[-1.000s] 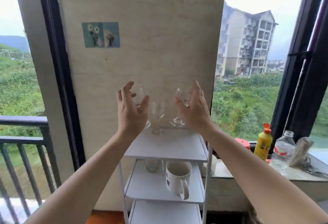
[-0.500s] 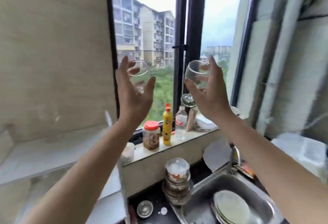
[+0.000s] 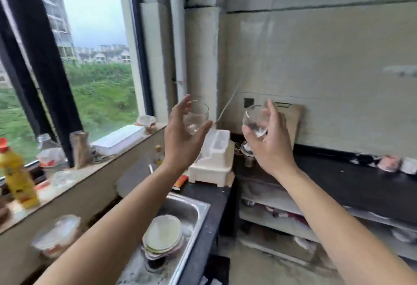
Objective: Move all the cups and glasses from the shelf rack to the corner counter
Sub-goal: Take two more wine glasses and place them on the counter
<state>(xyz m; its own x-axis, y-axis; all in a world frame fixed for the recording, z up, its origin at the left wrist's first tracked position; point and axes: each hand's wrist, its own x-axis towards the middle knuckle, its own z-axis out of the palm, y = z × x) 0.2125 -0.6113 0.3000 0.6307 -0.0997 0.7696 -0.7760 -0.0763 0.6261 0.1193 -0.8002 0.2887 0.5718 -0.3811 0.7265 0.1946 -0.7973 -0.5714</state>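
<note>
My left hand (image 3: 180,138) grips a clear wine glass (image 3: 195,116) by its bowl, held up in the air over the sink area. My right hand (image 3: 270,145) grips a second clear wine glass (image 3: 253,120) by its bowl, and its round foot (image 3: 246,148) pokes out below my palm. Both glasses hang above the near end of the black corner counter (image 3: 327,178). The shelf rack is out of view.
A white plastic container (image 3: 213,158) stands in the counter corner, with a wooden board (image 3: 293,122) leaning on the wall behind. A steel sink (image 3: 194,208) holds stacked plates (image 3: 163,235). Bottles and jars line the window sill (image 3: 67,185). Cloths lie at the counter's far right (image 3: 390,163).
I have turned right from the shelf rack and window to the kitchen corner, carrying both glasses along. They are now lower and over the counter's near end.
</note>
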